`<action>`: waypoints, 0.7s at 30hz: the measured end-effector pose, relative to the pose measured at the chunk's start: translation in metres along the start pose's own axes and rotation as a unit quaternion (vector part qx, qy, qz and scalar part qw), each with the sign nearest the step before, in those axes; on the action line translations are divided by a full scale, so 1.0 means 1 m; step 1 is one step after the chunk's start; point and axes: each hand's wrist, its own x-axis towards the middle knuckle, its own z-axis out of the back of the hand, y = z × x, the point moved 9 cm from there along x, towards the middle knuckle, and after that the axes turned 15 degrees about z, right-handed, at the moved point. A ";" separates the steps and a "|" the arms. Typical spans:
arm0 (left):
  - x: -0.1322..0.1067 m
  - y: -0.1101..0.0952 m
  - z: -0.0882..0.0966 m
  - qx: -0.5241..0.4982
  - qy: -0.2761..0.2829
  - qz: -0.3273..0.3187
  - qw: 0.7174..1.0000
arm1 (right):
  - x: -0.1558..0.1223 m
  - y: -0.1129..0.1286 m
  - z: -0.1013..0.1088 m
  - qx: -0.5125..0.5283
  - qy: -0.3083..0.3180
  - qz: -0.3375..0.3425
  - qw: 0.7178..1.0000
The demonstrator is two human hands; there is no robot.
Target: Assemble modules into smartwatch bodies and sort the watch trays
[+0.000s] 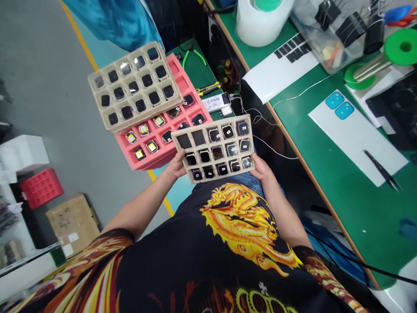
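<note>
Beige tray (195, 148), pink tray (183, 81); black shirt (163, 256), yellow-orange dragon print (224, 221); green bench (355, 200); 2 blue stickers (344, 111).

No text is reading legibly anywhere. Near dial centre, small white rectangular labels (244, 128) are sitting on several dark square watch-like units (208, 169) in the beige compartmented plastic tray (206, 136); print is coming out too small. At 12 o'clock, a white oblong box (213, 103) is carrying blue print, all blurring. Around 8 o'clock, a brown cardboard carton (70, 216) is showing white paper labels (73, 237), also not resolving.
</note>
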 end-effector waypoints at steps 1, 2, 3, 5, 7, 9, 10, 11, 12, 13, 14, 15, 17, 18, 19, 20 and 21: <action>0.000 0.000 0.000 0.000 0.000 0.002 1.000 | 0.000 0.000 0.000 0.000 0.000 0.001 1.000; 0.000 0.000 0.001 0.001 0.000 0.002 1.000 | 0.000 0.000 0.001 -0.001 0.000 0.001 1.000; 0.001 0.000 0.002 0.001 -0.001 0.001 1.000 | 0.000 0.000 0.001 -0.001 0.001 0.002 1.000; 0.001 -0.002 0.004 0.000 -0.008 -0.006 1.000 | 0.000 -0.001 0.003 -0.002 0.002 0.002 1.000; 0.000 -0.003 0.006 -0.001 -0.019 -0.015 1.000 | 0.001 -0.001 0.005 -0.006 -0.001 0.004 1.000; 0.000 -0.004 0.008 -0.001 -0.026 -0.021 0.999 | 0.001 -0.001 0.008 -0.008 -0.007 0.008 1.000; 0.000 -0.004 0.008 0.000 -0.029 -0.022 0.999 | 0.001 -0.001 0.009 -0.009 -0.010 0.008 1.000; 0.000 -0.004 0.008 0.001 -0.031 -0.021 0.999 | 0.001 -0.001 0.009 -0.009 -0.013 0.008 1.000; 0.000 -0.004 0.007 0.003 -0.031 -0.020 0.999 | 0.001 -0.001 0.009 -0.009 -0.015 0.008 1.000; 0.000 -0.004 0.006 0.004 -0.031 -0.020 0.999 | 0.001 -0.001 0.009 -0.009 -0.017 0.008 1.000; 0.000 -0.004 0.005 0.006 -0.030 -0.020 0.999 | 0.001 0.000 0.009 -0.008 -0.019 0.009 1.000; 0.000 -0.004 0.004 0.007 -0.029 -0.020 0.999 | 0.001 0.001 0.009 -0.008 -0.019 0.011 1.000; -0.002 -0.005 0.002 0.011 -0.031 -0.026 0.999 | 0.000 0.002 0.007 -0.010 -0.018 0.016 1.000; -0.004 -0.007 0.000 0.016 -0.034 -0.031 0.999 | 0.000 0.004 0.007 -0.011 -0.018 0.020 1.000; -0.007 -0.008 -0.001 0.023 -0.036 -0.036 0.998 | -0.001 0.005 0.006 -0.013 -0.020 0.023 0.999; -0.010 -0.009 -0.003 0.033 -0.037 -0.040 0.998 | -0.001 0.006 0.005 -0.015 -0.022 0.026 0.999; -0.013 -0.011 -0.005 0.047 -0.039 -0.041 0.997 | -0.002 0.008 0.004 -0.017 -0.025 0.028 0.999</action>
